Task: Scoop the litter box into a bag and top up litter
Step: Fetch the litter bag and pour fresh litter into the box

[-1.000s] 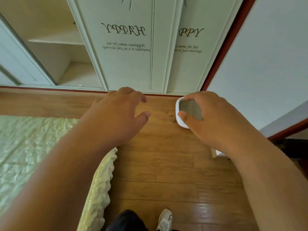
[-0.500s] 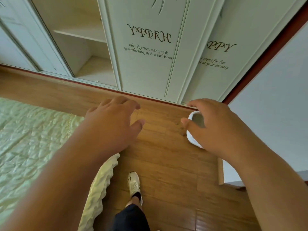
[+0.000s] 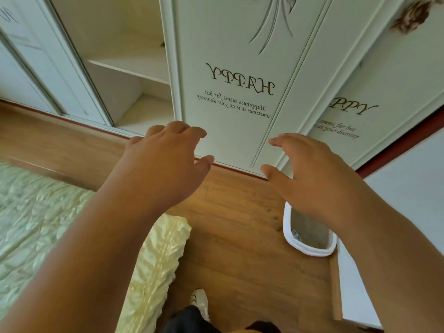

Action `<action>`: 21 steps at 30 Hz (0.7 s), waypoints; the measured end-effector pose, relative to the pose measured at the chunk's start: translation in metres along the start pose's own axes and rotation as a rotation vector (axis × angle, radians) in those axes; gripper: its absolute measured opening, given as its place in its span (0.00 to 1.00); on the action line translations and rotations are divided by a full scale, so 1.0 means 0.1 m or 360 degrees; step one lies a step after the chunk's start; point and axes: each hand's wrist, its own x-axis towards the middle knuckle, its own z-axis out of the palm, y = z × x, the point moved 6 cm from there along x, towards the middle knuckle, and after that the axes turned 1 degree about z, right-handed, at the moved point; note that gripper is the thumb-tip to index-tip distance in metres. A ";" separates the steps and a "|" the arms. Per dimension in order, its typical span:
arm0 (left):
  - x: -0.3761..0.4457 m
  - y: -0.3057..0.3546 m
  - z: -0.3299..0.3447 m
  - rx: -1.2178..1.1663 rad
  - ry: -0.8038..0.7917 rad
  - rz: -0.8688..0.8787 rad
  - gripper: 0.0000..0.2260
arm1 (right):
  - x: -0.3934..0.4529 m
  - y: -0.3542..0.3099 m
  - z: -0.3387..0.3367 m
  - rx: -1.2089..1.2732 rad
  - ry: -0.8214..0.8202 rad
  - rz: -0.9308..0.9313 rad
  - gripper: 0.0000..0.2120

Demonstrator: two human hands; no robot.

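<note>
Nothing looked scooped yet — the white-rimmed plastic litter box (image 3: 310,239) sat on the wooden floor beneath the right hand (image 3: 310,179); both it and the left hand (image 3: 161,164) hung spread, holding nothing — no bag visible

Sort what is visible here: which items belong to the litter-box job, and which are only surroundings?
Belongs to the job:
- white litter box on the floor by the wall
- left hand and right hand, both empty, fingers relaxed
- scattered bits on the floor beside the box

Just surroundings:
- wardrobe doors with lettering
- open shelf
- quilted bedspread
- shoe
</note>
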 end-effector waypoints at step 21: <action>1.31 -0.98 -0.43 0.0034 0.0216 -0.0840 0.25 | 2.82 -0.82 0.04 0.0064 -0.0192 -0.0778 0.27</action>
